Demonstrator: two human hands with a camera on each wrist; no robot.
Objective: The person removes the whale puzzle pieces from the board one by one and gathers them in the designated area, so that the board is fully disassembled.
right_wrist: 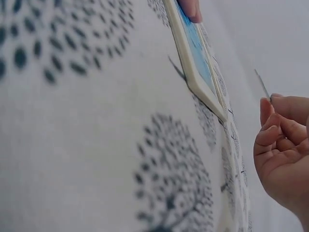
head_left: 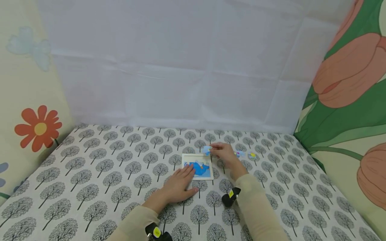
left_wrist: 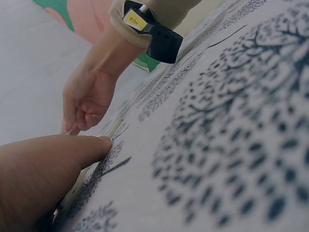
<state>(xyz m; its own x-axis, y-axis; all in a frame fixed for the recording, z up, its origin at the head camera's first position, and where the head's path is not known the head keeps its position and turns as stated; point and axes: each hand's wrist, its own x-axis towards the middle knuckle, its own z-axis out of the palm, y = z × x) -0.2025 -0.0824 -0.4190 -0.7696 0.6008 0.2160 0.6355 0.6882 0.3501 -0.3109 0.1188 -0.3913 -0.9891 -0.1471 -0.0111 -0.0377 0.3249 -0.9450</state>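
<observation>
A small white-framed jigsaw puzzle tray [head_left: 212, 170] lies on the table, showing a blue whale-like picture [head_left: 201, 168]. My left hand [head_left: 179, 184] rests flat over its left part, fingers extended and thumb spread towards the right. Just above the tray's upper right corner, my right hand [head_left: 224, 154] pinches a light blue puzzle piece [head_left: 206, 150] between thumb and fingers. The right wrist view shows this thin piece [right_wrist: 262, 84] edge-on, apart from the tray [right_wrist: 187, 72]. In the left wrist view my left hand [left_wrist: 46, 169] hides most of the tray.
To the right of my right hand lie a bluish-purple puzzle piece [head_left: 240, 153] and a piece with a yellow shape [head_left: 252, 155]. A tree-patterned cloth [head_left: 120, 190] covers the table. Behind it hangs a white sheet [head_left: 169, 67].
</observation>
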